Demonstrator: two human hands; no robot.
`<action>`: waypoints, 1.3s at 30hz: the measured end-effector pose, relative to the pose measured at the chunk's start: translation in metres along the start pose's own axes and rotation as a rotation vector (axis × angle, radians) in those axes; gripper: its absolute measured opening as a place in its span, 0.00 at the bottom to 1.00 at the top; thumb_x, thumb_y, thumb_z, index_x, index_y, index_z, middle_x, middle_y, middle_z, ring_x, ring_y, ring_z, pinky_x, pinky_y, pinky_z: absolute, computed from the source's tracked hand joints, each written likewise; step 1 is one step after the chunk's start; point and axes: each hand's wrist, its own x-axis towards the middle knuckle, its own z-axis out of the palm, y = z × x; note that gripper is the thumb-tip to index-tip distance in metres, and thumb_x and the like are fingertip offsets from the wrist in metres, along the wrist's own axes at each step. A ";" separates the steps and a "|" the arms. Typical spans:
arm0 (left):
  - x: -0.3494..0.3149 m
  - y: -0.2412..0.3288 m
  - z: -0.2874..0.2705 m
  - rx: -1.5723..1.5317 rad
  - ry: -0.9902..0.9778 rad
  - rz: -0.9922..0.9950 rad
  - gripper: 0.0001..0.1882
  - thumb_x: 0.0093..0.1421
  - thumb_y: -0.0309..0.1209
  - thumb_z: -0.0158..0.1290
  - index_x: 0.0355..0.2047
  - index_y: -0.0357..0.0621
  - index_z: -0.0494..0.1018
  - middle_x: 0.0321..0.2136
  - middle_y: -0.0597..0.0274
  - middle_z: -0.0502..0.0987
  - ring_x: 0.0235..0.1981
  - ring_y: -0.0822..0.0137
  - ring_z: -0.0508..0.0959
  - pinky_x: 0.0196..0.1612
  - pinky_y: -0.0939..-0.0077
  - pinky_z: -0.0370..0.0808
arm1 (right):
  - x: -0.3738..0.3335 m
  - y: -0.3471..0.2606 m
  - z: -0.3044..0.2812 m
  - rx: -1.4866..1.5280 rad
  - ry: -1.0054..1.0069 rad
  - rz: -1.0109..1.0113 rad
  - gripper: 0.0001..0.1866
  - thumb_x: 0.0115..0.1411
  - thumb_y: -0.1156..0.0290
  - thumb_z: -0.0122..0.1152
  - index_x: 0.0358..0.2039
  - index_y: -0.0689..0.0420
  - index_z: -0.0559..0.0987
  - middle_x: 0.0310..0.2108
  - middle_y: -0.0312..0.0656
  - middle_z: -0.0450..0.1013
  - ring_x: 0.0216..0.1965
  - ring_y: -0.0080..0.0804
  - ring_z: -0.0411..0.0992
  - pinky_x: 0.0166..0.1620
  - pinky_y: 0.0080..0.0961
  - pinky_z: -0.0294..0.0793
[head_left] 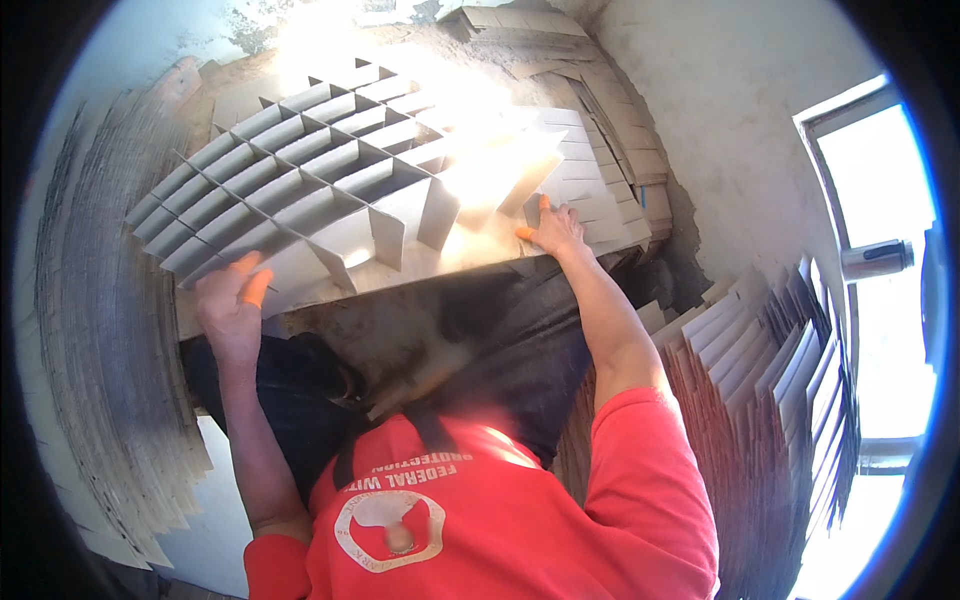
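Observation:
A slotted cardboard divider grid (300, 165) stands on the worktop in front of me, its strips crossing to form rows of open cells. My left hand (232, 300) is at its near left corner, with orange finger covers on the thumb and a finger closed about the edge of the near strip. My right hand (558, 232), also with orange covers, is at the near right, its thumb and forefinger around the end of an upright cardboard strip (533, 207). Bright sunlight washes out the grid's right part, so the joints there are hidden.
Flat slotted strips (590, 185) lie right of the grid. More cardboard (530, 40) is piled at the back. Tall stacks of strips stand at left (110, 310) and lower right (740, 370). A window (880, 180) opens in the right wall. The worktop edge (400, 283) runs before my legs.

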 end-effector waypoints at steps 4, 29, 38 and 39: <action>0.001 -0.002 0.001 -0.036 -0.015 0.012 0.13 0.49 0.25 0.65 0.38 0.42 0.83 0.34 0.57 0.82 0.38 0.59 0.76 0.46 0.66 0.72 | -0.004 0.009 -0.002 0.038 -0.208 -0.162 0.61 0.43 0.44 0.74 0.68 0.62 0.52 0.57 0.67 0.63 0.59 0.65 0.62 0.60 0.48 0.66; 0.005 0.002 -0.007 0.073 0.011 0.210 0.22 0.51 0.28 0.64 0.49 0.41 0.78 0.41 0.56 0.81 0.41 0.57 0.78 0.47 0.63 0.72 | -0.107 0.048 -0.254 0.954 0.906 -0.407 0.36 0.56 0.87 0.56 0.66 0.64 0.57 0.36 0.51 0.78 0.23 0.32 0.79 0.20 0.21 0.81; 0.007 0.026 0.036 -1.842 -0.080 -0.224 0.23 0.64 0.37 0.54 0.55 0.38 0.70 0.45 0.52 0.79 0.50 0.63 0.78 0.51 0.67 0.77 | -0.158 -0.136 -0.202 1.625 0.273 -0.868 0.33 0.56 0.85 0.60 0.62 0.64 0.62 0.46 0.55 0.74 0.38 0.43 0.80 0.25 0.28 0.86; 0.009 0.045 0.033 -1.759 0.091 -0.352 0.19 0.64 0.35 0.54 0.52 0.37 0.72 0.44 0.54 0.79 0.48 0.64 0.79 0.50 0.66 0.78 | -0.160 -0.143 -0.190 1.620 0.240 -0.878 0.33 0.56 0.85 0.60 0.62 0.64 0.61 0.47 0.56 0.73 0.39 0.43 0.80 0.26 0.28 0.86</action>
